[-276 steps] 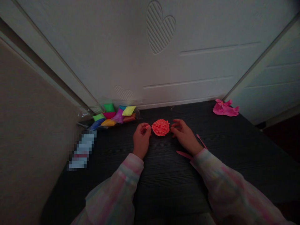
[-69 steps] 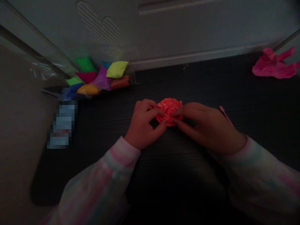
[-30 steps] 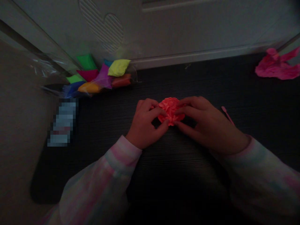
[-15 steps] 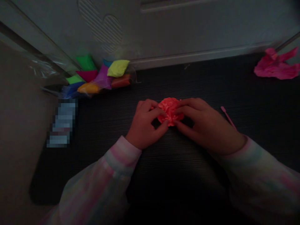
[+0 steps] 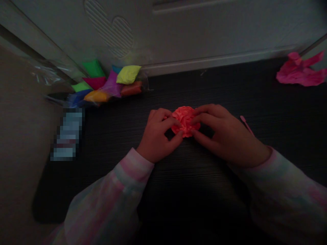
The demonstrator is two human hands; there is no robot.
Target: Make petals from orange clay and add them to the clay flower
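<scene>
A round, ruffled coral-pink clay flower lies on the dark tabletop between my two hands. My left hand is curled at its left side, thumb and fingers closed on the petals by the near edge. On the other side, my right hand has its thumb and bent fingertips on the right rim. Fingertips of both hands cover parts of the petals. Just beyond my right wrist, a thin pink modelling tool rests on the table, its lower end hidden behind the wrist.
A clear bag of soft, bright-coloured packets lies at the back left. In front of it is a blurred-out, pixelated object. Crumpled pink material sits at the back right. A pale panel with a heart relief rises behind the table.
My right hand has shifted very slightly, its fingers lifting a little at the flower's right rim. The left hand stays in place, and the flower looks much the same.
</scene>
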